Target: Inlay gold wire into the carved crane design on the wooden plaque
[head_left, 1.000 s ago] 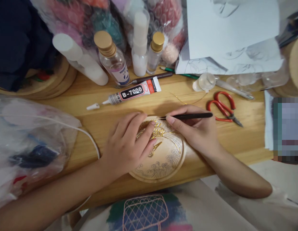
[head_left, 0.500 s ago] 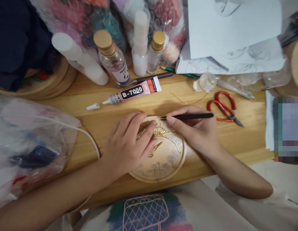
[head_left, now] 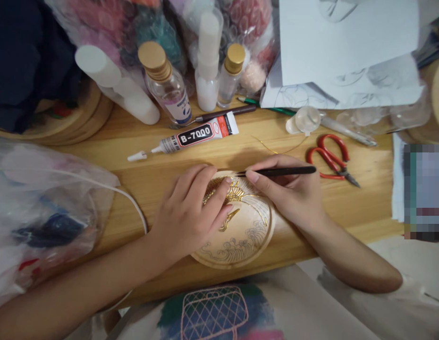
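A round wooden plate (head_left: 237, 262) lies on the table, with wave lines drawn on it and raised gold wire (head_left: 235, 193) shaped over its upper part. My left hand (head_left: 193, 208) rests over the plate's left side, fingers stretched out and a fingertip pressing near the wire; it covers part of the design. At the plate's upper right, my right hand (head_left: 290, 193) is closed around slim black tweezers (head_left: 286, 171). Their fine tip points left and meets the plate's top edge beside my left fingertips. Whether wire is caught in the tip is too small to tell.
Behind the plate lie a B-7000 glue tube (head_left: 198, 136), red-handled pliers (head_left: 333, 158) and a loose gold wire (head_left: 274, 150). Bottles (head_left: 166, 87), a green pencil (head_left: 281, 111) and drawing sheets (head_left: 347, 47) are farther back. A plastic bag (head_left: 56, 217) and white cable (head_left: 136, 205) are left.
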{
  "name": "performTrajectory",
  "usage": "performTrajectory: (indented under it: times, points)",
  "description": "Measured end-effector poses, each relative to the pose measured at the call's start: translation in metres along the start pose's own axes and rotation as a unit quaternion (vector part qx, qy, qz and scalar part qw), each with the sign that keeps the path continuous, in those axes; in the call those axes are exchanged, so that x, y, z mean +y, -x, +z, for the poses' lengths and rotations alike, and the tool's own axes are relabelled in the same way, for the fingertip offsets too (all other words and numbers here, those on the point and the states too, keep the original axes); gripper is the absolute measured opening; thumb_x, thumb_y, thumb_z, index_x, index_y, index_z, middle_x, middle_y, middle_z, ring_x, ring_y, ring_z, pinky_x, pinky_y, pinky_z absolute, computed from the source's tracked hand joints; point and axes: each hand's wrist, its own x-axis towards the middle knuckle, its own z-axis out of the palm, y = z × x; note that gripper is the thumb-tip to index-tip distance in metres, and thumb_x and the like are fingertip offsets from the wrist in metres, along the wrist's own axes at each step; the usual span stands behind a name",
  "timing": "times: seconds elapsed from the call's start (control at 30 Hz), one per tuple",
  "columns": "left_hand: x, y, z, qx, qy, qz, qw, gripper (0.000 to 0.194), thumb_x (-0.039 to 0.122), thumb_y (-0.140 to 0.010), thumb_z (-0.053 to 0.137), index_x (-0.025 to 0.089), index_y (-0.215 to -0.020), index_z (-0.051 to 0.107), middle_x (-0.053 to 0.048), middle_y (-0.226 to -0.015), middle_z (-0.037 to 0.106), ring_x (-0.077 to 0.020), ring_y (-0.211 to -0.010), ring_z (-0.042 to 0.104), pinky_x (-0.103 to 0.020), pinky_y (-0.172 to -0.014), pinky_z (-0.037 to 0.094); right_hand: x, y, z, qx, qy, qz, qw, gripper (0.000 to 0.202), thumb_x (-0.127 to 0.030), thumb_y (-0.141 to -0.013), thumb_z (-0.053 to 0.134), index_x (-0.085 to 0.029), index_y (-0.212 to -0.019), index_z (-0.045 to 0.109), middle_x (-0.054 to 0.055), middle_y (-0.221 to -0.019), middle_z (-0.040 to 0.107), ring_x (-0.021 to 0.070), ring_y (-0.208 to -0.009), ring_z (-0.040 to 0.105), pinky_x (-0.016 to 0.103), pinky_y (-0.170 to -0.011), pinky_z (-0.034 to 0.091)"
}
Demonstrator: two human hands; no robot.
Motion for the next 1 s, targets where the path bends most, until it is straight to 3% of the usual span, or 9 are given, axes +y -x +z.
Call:
performTrajectory:
  times: [0.2,0.53,0.77,1.0]
  points:
    - [0.0000,-0.0001,-0.0001,0.001,-0.008,-0.001,1.000,0.029,0.033,-0.090,0.058,0.014,-0.110,0.066,-0.017,-0.111,0.067,-0.0304,-0.104,0.063,-0.043,-0.081,0.056,0.0003,-0.0002,0.0000,0.003,0.007,0.006,1.000,0.008,-0.029,-0.076,0.077,-0.024,-0.075,0.070,0.000,-0.073,0.073,0.0138,-0.063,0.067,0.026,-0.056,0.058]
    - [0.0009,0.0017,-0.0063,0.027,-0.039,0.024,0.999,0.028,0.030,-0.087,0.063,0.013,-0.109,0.066,-0.014,-0.107,0.069,-0.0280,-0.102,0.063,-0.040,-0.081,0.054,-0.0002,-0.0012,0.0006,0.003,-0.009,-0.008,1.000,0.010,-0.016,-0.076,0.075,-0.024,-0.073,0.070,-0.002,-0.071,0.072,0.0119,-0.063,0.067,0.023,-0.055,0.056]
    - [0.0005,0.0023,-0.0036,0.017,-0.017,-0.001,1.000,0.025,0.030,-0.088,0.060,0.016,-0.108,0.066,-0.015,-0.110,0.067,-0.0293,-0.103,0.062,-0.042,-0.078,0.054,-0.0007,-0.0008,-0.0006,0.001,-0.004,-0.001,1.000,0.009,-0.017,-0.076,0.075,-0.024,-0.073,0.070,-0.002,-0.072,0.073,0.0128,-0.063,0.067,0.024,-0.056,0.057]
    - [-0.0012,0.0041,-0.0011,0.019,0.008,-0.008,1.000,0.025,0.028,-0.088,0.060,0.012,-0.105,0.066,-0.017,-0.110,0.065,-0.0309,-0.103,0.061,-0.043,-0.080,0.053,0.0014,-0.0003,-0.0007,-0.003,-0.010,0.001,1.000,0.006,-0.023,-0.077,0.076,-0.024,-0.074,0.070,-0.001,-0.074,0.073,0.0134,-0.065,0.068,0.025,-0.057,0.057]
